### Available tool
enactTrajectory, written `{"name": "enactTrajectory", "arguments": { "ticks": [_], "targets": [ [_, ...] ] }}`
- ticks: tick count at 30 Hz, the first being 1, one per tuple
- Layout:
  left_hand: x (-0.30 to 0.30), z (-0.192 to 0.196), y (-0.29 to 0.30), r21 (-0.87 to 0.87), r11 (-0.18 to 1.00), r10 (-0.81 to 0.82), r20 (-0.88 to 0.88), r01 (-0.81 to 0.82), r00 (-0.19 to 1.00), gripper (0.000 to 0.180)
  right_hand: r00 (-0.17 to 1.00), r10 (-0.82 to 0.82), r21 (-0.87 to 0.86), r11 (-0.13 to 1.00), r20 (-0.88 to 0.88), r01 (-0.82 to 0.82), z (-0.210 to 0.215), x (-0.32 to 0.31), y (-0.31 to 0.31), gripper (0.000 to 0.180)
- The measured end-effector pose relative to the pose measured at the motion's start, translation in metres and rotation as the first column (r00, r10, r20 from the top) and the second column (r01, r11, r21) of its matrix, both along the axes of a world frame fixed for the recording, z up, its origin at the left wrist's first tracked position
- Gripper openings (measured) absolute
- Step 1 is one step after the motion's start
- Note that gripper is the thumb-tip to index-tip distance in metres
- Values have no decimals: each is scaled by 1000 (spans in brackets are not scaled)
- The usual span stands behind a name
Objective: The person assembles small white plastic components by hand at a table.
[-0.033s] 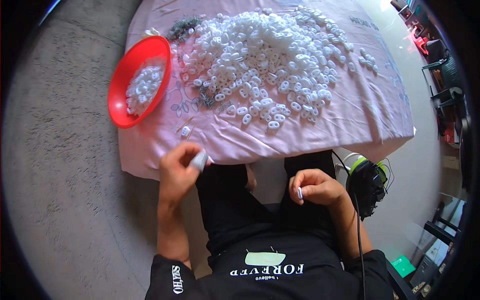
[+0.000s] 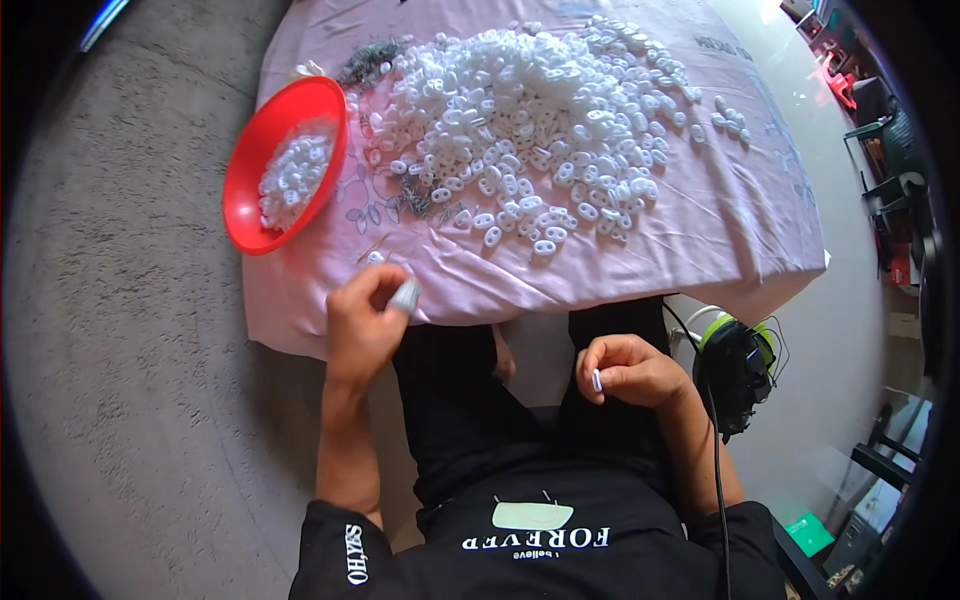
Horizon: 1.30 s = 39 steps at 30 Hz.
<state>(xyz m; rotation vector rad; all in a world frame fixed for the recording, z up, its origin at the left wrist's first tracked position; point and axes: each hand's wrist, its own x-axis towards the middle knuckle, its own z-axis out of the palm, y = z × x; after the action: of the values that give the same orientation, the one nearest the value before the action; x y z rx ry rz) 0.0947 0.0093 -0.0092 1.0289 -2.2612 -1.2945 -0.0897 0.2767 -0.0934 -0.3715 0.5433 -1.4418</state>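
My right hand (image 2: 630,372) pinches a small white oval plastic piece (image 2: 597,380) edge-on between thumb and forefinger, above my right thigh. Just past the table's near left edge, my left hand (image 2: 366,322) is closed with the fingers curled to the thumb. A grey wrap (image 2: 405,297) covers that thumb's tip, and whatever the fingers hold is hidden. Beyond the left hand, one loose white two-holed piece (image 2: 375,258) lies on the pink cloth near a thin tan stick (image 2: 373,246). A large heap of the same white pieces (image 2: 520,110) spreads across the table.
A red bowl (image 2: 243,190) with white pieces inside tilts at the table's left edge. Grey wiry bits (image 2: 412,197) lie beside the heap. The pink cloth (image 2: 690,240) hangs over the table's edge. A black cable (image 2: 716,460) runs down past my right arm, near a black and green bag-like object (image 2: 738,370).
My left hand has shifted slightly farther over the table, toward the loose piece. The right hand keeps its pinch in nearly the same spot. The whole view has moved a little.
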Motion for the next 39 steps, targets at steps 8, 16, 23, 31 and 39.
{"name": "enactTrajectory", "arguments": {
  "ticks": [8,16,23,31,39],
  "targets": [
    [-35,-9,-10,-294,953,-60,71,78,996,19,997,-76,-78,994,5,76,2,-4,17,13],
    [-18,1,-1,-369,927,-21,131,68,991,22,994,-103,-70,992,-43,100,-4,-6,16,12],
    [-47,-7,-4,-510,849,-97,111,140,989,31,969,-247,4,969,-32,247,-4,9,6,12],
    [-58,-17,-15,-619,756,-47,275,214,960,37,953,-285,-17,958,105,288,1,18,-2,18],
    [-51,-14,-13,-575,804,-50,188,152,981,31,945,-303,-97,944,123,315,15,7,-29,18]
  ]
}}
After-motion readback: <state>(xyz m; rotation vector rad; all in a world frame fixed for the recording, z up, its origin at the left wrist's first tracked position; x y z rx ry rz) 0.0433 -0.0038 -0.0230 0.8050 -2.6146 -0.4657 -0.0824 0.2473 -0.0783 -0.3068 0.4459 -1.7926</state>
